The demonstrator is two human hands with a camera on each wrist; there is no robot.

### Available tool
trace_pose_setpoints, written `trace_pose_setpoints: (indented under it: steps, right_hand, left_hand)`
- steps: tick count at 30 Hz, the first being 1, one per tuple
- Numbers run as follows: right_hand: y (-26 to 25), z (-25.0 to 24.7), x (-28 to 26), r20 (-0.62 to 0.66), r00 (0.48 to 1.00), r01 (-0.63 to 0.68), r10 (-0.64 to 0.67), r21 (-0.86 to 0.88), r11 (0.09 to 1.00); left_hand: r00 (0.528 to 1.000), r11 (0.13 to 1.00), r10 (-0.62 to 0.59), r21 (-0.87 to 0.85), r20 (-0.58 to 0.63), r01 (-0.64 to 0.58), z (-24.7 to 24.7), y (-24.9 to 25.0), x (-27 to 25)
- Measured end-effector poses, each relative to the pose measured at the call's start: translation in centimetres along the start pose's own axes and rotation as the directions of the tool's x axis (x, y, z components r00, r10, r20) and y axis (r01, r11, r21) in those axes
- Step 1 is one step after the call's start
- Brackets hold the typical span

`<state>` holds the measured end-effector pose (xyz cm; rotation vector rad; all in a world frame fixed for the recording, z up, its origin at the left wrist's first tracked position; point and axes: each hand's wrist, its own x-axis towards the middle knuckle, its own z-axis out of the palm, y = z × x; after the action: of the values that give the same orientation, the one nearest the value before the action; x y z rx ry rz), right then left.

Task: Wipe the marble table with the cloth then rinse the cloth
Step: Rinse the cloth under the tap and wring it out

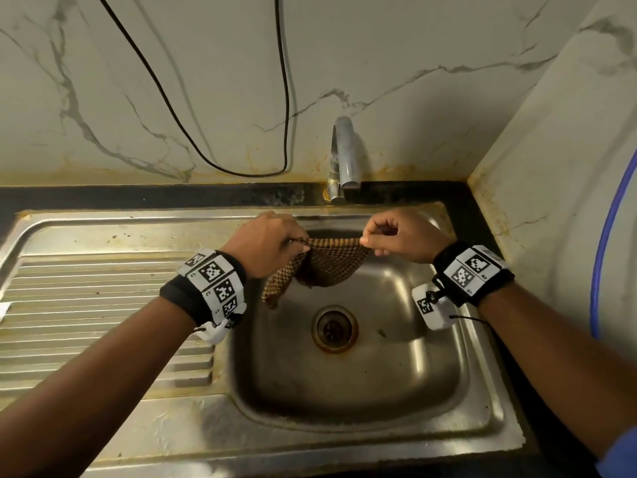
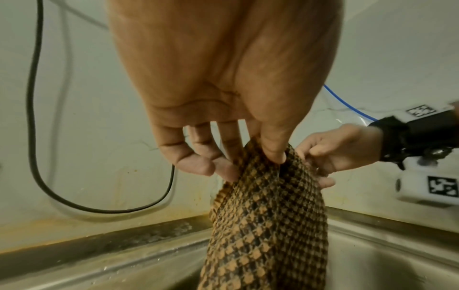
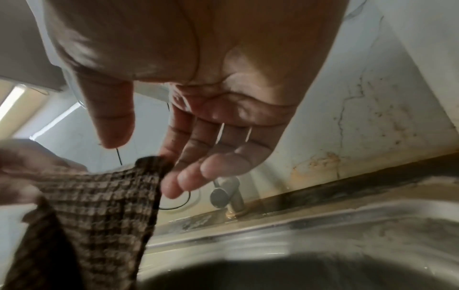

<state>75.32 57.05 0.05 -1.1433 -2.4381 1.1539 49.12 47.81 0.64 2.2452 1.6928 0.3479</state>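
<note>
A brown checked cloth point(image 1: 327, 263) hangs stretched between both hands above the steel sink basin point(image 1: 431, 367). My left hand point(image 1: 296, 244) pinches its left top corner; in the left wrist view the thumb and fingers of the left hand point(image 2: 253, 162) clamp the cloth point(image 2: 268, 225), which droops towards the basin. My right hand point(image 1: 367, 241) pinches the right top corner, with the other fingers loosely curled. In the right wrist view the cloth point(image 3: 99, 196) meets the fingers of the right hand point(image 3: 146, 157) at its corner. The chrome tap point(image 1: 344, 157) stands just behind; no water stream shows.
The drain point(image 1: 334, 327) sits in the basin below the cloth. A ribbed draining board point(image 1: 86, 305) lies to the left. A black cable point(image 1: 241, 170) loops down the marble wall. A blue hose point(image 1: 599, 253) runs down the right wall beside the dark counter edge.
</note>
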Motion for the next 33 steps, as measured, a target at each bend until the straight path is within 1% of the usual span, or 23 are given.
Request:
trace_pose_setpoints:
  steps: [3, 5, 8, 10, 14, 16, 18, 20, 22, 25, 28, 31, 33]
  right_hand:
    - [1.0, -0.1, 2.8, -0.13, 0.992, -0.009, -0.004, -0.097, 0.995]
    - [1.0, -0.1, 4.7, -0.19, 0.982, -0.016, -0.008, -0.126, 0.992]
    - [0.5, 0.3, 7.3, -0.234, 0.972, -0.063, 0.034, -0.118, 0.991]
    - [0.6, 0.6, 8.6, -0.27, 0.961, -0.086, 0.056, -0.1, 0.991]
    - [1.2, 0.9, 10.2, -0.321, 0.946, -0.066, 0.041, -0.066, 0.996]
    - [1.4, 0.9, 11.2, -0.293, 0.956, -0.067, 0.032, -0.109, 0.992]
    - [1.6, 1.1, 12.3, -0.246, 0.969, -0.084, 0.027, -0.225, 0.971]
    - [1.7, 1.1, 13.1, -0.177, 0.984, -0.062, 0.006, -0.312, 0.948]
    - [1.9, 1.0, 13.5, -0.143, 0.99, -0.039, -0.011, -0.339, 0.94]
    - [2.3, 1.2, 13.3, -0.124, 0.992, -0.061, 0.022, -0.317, 0.947]
    - [1.8, 0.8, 12.0, -0.095, 0.995, -0.052, 0.023, -0.311, 0.949]
    - [1.3, -0.4, 9.7, -0.09, 0.996, 0.006, -0.028, -0.238, 0.971]
    - [1.2, -1.1, 7.7, -0.087, 0.994, 0.052, -0.068, -0.172, 0.984]
  left_hand:
    - [0.999, 0.999, -0.05, 0.009, -0.015, 0.05, -0.3, 0.1, 0.3]
    - [0.997, 0.997, -0.071, 0.01, -0.002, 0.071, -0.4, 0.1, 0.5]
    - [0.993, 0.994, -0.104, -0.007, 0.049, 0.105, -0.3, 0.0, 1.0]
    - [0.992, 0.994, -0.104, -0.027, 0.076, 0.106, 0.0, 0.1, 1.5]
    - [0.988, 0.987, -0.105, -0.114, 0.111, 0.117, 0.8, 0.6, 3.2]
    - [0.987, 0.983, -0.105, -0.135, 0.118, 0.121, 1.0, 1.0, 4.2]
    - [0.986, 0.98, -0.103, -0.157, 0.131, 0.123, 1.1, 1.4, 4.9]
    - [0.986, 0.977, -0.112, -0.167, 0.126, 0.132, 1.2, 1.6, 5.5]
    - [0.984, 0.969, -0.14, -0.188, 0.114, 0.16, 1.4, 1.8, 6.1]
    - [0.98, 0.956, -0.169, -0.224, 0.1, 0.188, 1.7, 2.1, 6.7]
    - [0.978, 0.954, -0.185, -0.221, 0.094, 0.202, 2.1, 2.7, 7.1]
    - [0.98, 0.95, -0.18, -0.245, 0.085, 0.195, 2.4, 3.3, 7.4]
    - [0.983, 0.942, -0.176, -0.282, 0.057, 0.185, 2.3, 3.5, 7.4]
